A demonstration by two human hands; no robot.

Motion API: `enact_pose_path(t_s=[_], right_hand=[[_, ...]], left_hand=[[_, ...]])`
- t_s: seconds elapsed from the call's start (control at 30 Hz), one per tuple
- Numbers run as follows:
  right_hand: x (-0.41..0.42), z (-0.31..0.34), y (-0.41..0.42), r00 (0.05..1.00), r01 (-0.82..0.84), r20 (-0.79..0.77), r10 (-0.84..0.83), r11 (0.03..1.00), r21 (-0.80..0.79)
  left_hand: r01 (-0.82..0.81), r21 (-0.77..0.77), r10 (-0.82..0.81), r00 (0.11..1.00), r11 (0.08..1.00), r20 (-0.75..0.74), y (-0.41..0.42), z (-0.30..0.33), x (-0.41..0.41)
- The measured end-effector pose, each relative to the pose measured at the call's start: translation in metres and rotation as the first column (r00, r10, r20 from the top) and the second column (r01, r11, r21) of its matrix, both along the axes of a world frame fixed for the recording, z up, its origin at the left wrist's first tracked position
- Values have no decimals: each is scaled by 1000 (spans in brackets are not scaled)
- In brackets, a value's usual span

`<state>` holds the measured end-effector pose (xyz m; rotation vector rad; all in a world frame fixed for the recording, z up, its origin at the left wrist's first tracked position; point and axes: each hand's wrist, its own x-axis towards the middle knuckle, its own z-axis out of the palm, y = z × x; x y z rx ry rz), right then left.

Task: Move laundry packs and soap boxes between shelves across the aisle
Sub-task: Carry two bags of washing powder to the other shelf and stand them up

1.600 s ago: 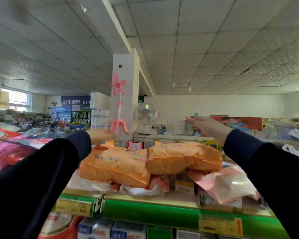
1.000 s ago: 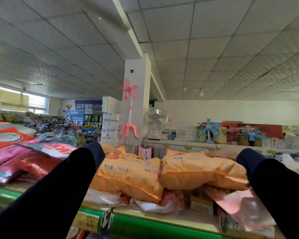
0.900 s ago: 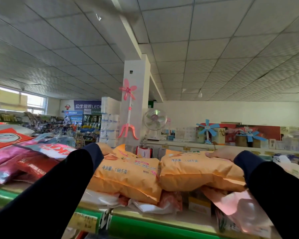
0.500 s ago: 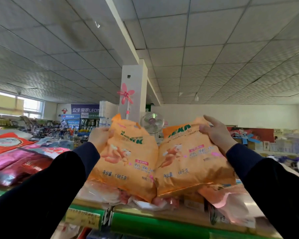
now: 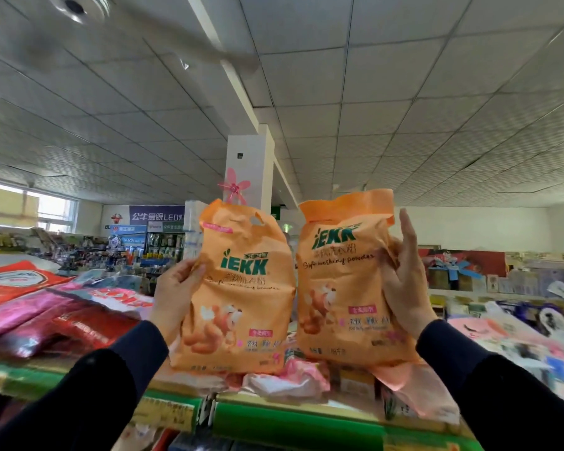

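Two orange laundry powder packs stand upright side by side above the top shelf (image 5: 290, 421). My left hand (image 5: 173, 291) grips the left edge of the left pack (image 5: 241, 304), thumb on its front. My right hand (image 5: 404, 288) holds the right edge of the right pack (image 5: 342, 288), with the thumb on the crumpled front and the fingers pointing straight up along its side. The packs' bottoms sit at the level of the pink and white bags (image 5: 290, 379) lying on the shelf; whether they touch them I cannot tell.
Red and pink packs (image 5: 79, 327) lie on the shelf top to the left, pink bags (image 5: 502, 336) to the right. A white pillar (image 5: 251, 167) with a pink toy fan stands behind. Yellow price tags (image 5: 166, 415) hang on the green shelf edge.
Both hands reached over the two flat-lying orange packs, took hold of their far ends and tipped them up. The packs now stand upright and higher in view.
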<state>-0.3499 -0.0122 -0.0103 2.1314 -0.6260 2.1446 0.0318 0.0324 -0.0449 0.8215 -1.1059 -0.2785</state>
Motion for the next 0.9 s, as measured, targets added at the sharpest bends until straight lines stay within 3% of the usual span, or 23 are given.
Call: enact_pose_path(t_s=[0.17, 0.27, 0.33, 0.5, 0.6, 0.77, 0.83, 0.9], right_hand=[[4, -8, 12, 992, -34, 130, 2, 968, 249], [0, -14, 12, 993, -88, 118, 28, 839, 537], [-2, -11, 12, 996, -85, 71, 52, 774, 627], [4, -6, 19, 993, 5, -94, 71, 771, 637], [10, -9, 21, 992, -89, -5, 124, 740, 666], [20, -14, 17, 994, -61, 111, -12, 774, 630], [20, -18, 14, 987, -23, 137, -79, 786, 618], [19, -21, 14, 973, -74, 216, -79, 779, 622]], left_hand=[[126, 253, -132, 991, 959, 6, 14, 0, -1], [127, 452, -190, 977, 883, 96, 26, 2, 0], [172, 523, -255, 963, 835, 91, 32, 2, -2], [176, 533, -222, 975, 828, 24, 33, 3, -14], [232, 552, -205, 972, 801, -112, 29, 1, -18], [340, 572, -191, 933, 747, -304, 23, -2, -24], [215, 550, -96, 967, 807, -237, 20, -4, -25], [-45, 460, 96, 991, 887, -88, 18, -9, -26]])
